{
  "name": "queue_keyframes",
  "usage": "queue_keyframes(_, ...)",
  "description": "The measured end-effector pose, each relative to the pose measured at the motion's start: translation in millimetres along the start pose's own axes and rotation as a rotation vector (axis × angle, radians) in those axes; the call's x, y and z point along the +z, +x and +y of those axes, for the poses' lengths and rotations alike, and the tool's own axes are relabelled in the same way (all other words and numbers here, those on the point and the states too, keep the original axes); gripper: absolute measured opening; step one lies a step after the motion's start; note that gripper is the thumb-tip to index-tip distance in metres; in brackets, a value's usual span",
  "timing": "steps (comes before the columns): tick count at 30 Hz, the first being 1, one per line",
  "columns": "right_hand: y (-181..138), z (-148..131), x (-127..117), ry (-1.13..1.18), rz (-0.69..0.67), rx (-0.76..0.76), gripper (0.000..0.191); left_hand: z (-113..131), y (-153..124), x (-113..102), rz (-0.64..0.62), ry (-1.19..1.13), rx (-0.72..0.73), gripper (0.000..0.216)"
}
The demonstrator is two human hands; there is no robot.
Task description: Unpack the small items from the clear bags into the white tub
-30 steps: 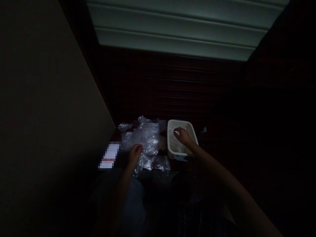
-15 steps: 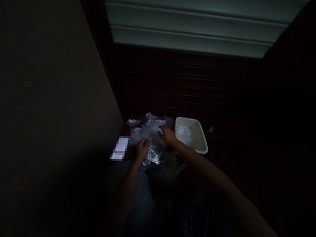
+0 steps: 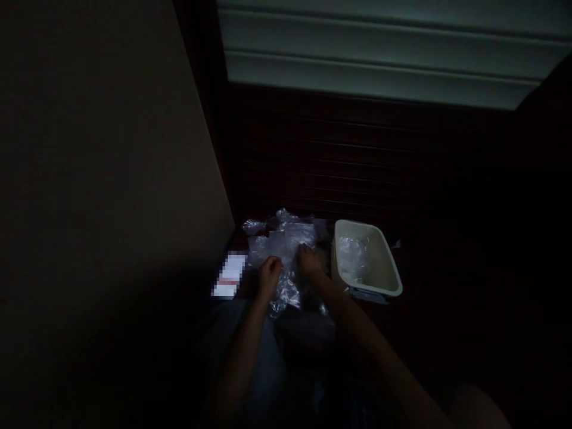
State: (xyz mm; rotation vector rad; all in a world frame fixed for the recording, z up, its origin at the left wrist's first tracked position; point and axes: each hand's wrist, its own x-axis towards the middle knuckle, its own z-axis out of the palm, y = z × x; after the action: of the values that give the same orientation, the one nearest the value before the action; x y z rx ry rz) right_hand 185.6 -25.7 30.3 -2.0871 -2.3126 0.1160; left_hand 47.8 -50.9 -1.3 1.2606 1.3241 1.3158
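Observation:
The scene is very dark. A heap of clear plastic bags lies on a dark surface in front of me. My left hand rests on the near left part of the heap, fingers curled on the plastic. My right hand sits close beside it on the same heap, fingers bent down onto a bag. Whether either hand truly grips a bag is hard to make out. To the right stands a white rectangular tub with some crumpled clear plastic inside.
A pale wall rises on the left. A dark slatted panel stands behind the heap, with a lighter blind above. A small white card or label lies left of the bags. My lap fills the dark foreground.
My right hand left the white tub and came left onto the bag heap, close to my left hand. The view shifted, so everything sits further right.

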Motion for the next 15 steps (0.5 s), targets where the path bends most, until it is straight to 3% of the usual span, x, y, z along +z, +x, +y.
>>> queue_keyframes(8, 12.1, 8.6, 5.9, 0.032, -0.098, 0.027, 0.028, -0.7, 5.1, 0.4, 0.018, -0.022, -0.017, 0.023)
queue_keyframes(15, 12.1, 13.2, 0.4, -0.029, 0.029, 0.005, 0.026, 1.5, 3.5, -0.3, 0.02, 0.003, -0.023, 0.024)
